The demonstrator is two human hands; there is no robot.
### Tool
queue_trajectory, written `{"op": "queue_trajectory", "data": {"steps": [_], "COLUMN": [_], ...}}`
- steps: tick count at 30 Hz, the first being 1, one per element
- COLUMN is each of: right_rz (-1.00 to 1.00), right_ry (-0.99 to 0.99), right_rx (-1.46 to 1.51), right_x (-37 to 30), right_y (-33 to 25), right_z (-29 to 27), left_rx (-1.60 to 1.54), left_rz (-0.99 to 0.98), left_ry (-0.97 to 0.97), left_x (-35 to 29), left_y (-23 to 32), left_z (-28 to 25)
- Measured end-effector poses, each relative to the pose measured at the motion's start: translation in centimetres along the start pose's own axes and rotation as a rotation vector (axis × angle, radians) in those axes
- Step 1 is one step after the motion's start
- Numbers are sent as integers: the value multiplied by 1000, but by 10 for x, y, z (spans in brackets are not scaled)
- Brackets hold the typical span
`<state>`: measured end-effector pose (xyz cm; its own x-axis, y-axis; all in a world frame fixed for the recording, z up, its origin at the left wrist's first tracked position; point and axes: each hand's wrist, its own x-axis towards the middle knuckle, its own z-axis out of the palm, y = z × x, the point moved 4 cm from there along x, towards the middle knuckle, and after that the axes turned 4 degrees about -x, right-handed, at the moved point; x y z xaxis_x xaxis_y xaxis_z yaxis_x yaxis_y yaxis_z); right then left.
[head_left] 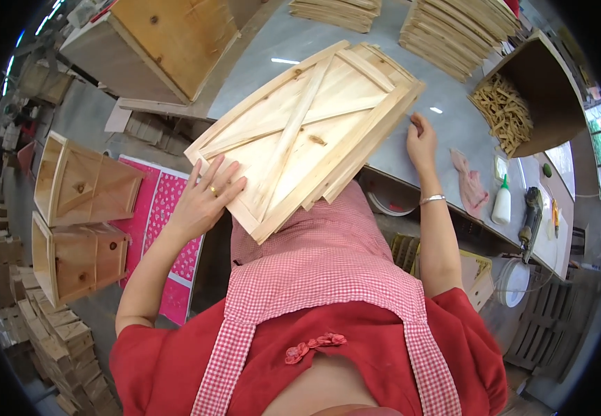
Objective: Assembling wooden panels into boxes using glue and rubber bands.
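A stack of several pale wooden panels lies slanted across the table's near edge, its lower corner overhanging toward my apron. The top panel has a raised frame and crossed slats that form an X. My left hand, with a ring on one finger, rests on the panel's near left corner, fingers spread on its face; its thumb is not clearly visible. Beyond the stack's right edge, my right hand hovers apart from the wood with its fingers curled in. Whether something small is inside them is hidden.
Wood pieces are piled at the back of the grey table. A box with tan strips, a pink cloth, a white glue bottle and a power tool lie right. Wooden boxes stand left.
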<state>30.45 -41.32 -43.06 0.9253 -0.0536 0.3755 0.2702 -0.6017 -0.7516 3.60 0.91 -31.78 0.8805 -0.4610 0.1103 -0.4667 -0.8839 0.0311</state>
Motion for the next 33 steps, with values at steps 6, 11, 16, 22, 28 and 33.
{"op": "queue_trajectory", "data": {"steps": [6,11,16,22,28,33], "right_rz": [-68,-158,-172,-120,138,-122], "right_ry": [32,49,63,79,99,323], "right_rx": [-211,-308,-277,-219,45,-8], "right_x": [-15,-21,-29,-29,-23,14], "right_y": [-23,-30,-31,-27,-32,-69], "right_z": [-1,-2,-4,-9,-15,-29], "left_rx": [0,-3,-296,-1342,-2161,-2315], "left_rz": [223,301,231,-524,-773,-917], "left_ry": [339,377,557,933,822,720], "left_x": [23,33,49,50,28,11], "left_y": [-5,2,6,-57,-63,-9], "left_z": [23,10,-54,-103,-31,56]}}
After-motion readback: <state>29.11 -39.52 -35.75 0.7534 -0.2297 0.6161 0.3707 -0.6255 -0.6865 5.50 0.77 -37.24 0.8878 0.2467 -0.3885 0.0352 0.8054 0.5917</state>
